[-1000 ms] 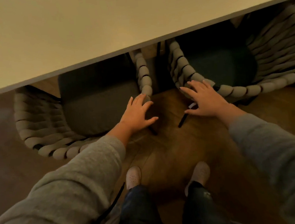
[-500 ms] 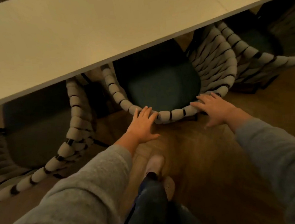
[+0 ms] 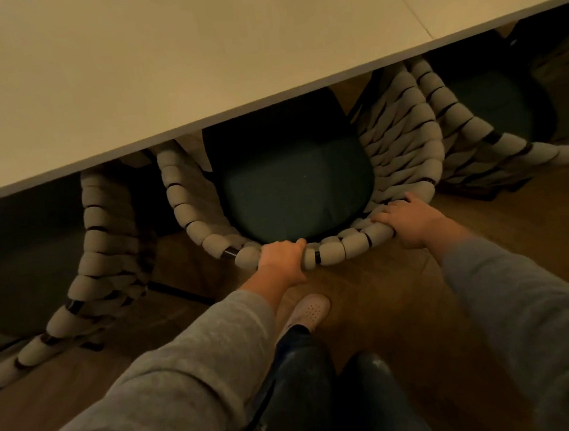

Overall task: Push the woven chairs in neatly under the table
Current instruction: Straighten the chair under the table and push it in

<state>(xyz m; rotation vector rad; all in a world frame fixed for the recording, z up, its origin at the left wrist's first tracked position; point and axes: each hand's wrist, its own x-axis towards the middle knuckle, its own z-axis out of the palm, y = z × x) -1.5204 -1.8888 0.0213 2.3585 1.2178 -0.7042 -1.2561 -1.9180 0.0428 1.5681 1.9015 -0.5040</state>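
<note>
At the centre of the frame, the middle woven chair (image 3: pixel 178 193) sits with the front of its dark seat cushion (image 3: pixel 295 193) under the pale table (image 3: pixel 193 51), its back out on the floor. The left hand (image 3: pixel 281 253) and right hand (image 3: pixel 406 223) each grip its rope-wrapped back rim, set apart. The push looks only partly done. The left chair (image 3: pixel 102 231), at lower left, juts out farther and seems untouched, while the right chair (image 3: pixel 475 130), at upper right, looks partly tucked.

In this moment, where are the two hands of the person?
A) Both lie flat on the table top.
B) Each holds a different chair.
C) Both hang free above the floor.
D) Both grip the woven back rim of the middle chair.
D: the left hand and the right hand both curl over the back rim of the middle chair.
</note>
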